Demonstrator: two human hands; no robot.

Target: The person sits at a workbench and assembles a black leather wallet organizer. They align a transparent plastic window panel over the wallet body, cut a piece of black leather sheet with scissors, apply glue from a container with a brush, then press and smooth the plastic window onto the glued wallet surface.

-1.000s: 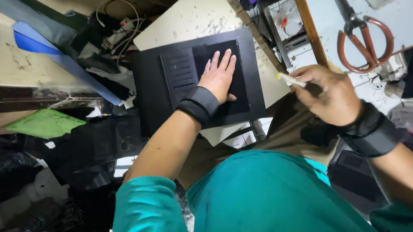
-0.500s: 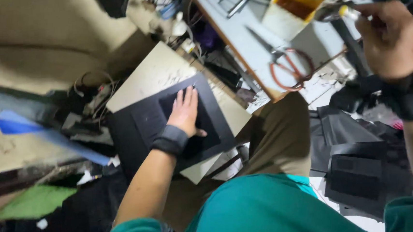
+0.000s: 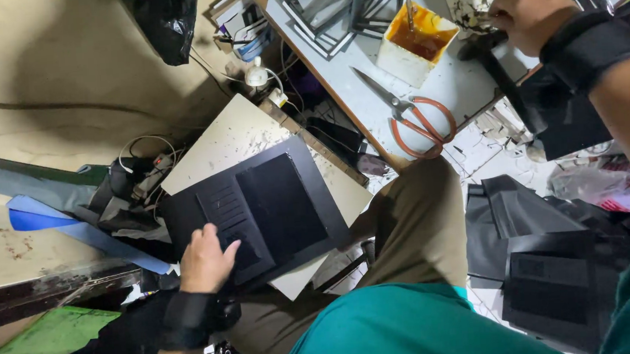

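Observation:
My left hand (image 3: 206,260), a black wrist band below it, rests with curled fingers on the near corner of a black moulded panel (image 3: 280,201). The panel lies on a beige board (image 3: 231,135) beside my knee. My right hand (image 3: 529,13), also in a black band, is raised over the white worktable (image 3: 456,86) at the top right. Its fingers are closed around a small brush, mostly hidden in the fist. The fist is beside a glue-stained white scrap (image 3: 469,0).
On the worktable stand a yellow-stained glue pot (image 3: 416,44) with a stick in it, orange-handled scissors (image 3: 418,122) and stacked frames. Black pieces (image 3: 550,257) pile up at the right. A black bag (image 3: 163,17), cables, a blue strip (image 3: 75,227) and a green sheet (image 3: 56,332) lie to the left.
My right hand has risen with the brush from beside my lap to the worktable. My left hand slid from the panel's middle to its near corner. The view swung toward the table.

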